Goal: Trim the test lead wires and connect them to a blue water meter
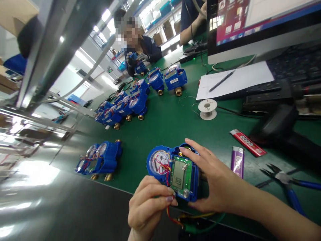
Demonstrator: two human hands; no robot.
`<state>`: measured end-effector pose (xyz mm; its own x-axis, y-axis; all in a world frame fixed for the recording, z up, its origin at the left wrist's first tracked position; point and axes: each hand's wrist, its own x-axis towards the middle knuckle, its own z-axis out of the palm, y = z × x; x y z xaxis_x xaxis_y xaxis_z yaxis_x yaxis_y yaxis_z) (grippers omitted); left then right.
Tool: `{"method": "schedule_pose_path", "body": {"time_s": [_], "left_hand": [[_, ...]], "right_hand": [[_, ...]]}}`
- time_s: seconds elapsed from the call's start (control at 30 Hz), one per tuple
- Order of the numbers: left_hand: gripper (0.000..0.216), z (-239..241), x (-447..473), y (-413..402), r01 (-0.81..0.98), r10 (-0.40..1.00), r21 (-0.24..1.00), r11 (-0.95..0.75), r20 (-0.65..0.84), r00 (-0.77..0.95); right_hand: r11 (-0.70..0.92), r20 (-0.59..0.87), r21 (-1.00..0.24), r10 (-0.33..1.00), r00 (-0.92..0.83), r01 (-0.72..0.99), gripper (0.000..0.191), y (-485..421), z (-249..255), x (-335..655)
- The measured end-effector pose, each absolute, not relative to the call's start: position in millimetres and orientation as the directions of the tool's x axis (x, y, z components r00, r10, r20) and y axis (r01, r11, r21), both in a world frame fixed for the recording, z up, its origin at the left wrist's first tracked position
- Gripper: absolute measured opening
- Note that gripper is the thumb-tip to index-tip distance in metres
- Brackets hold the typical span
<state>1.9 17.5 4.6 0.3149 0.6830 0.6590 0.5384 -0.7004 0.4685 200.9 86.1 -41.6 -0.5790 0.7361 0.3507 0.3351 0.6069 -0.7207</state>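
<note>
An open blue water meter (173,170) with a green circuit board, a grey display and loose red and yellow wires lies on the green mat near the front edge. My right hand (213,180) cups its right side, fingers curved over the top and under the bottom. My left hand (150,206) is closed in a pinch on the red and yellow wires (168,201) at the meter's lower left corner.
Two blue meters (100,160) lie left, several more (130,100) run back toward a seated person (142,50) holding one. A purple lighter (237,161), red pack (247,143), pliers (288,182), wire spool (207,108), paper with pen (233,80), monitor (260,23), keyboard lie right.
</note>
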Motion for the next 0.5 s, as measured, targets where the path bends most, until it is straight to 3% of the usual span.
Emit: {"method": "schedule_pose_path", "body": {"time_s": [0.5], "left_hand": [[0.01,0.5,6.7,18.4,0.567,0.694,0.483,-0.668,0.68,0.238]], "right_hand": [[0.623,0.36,-0.711,0.721,-0.592,0.327,0.094,87.5,-38.5,202.6]]}}
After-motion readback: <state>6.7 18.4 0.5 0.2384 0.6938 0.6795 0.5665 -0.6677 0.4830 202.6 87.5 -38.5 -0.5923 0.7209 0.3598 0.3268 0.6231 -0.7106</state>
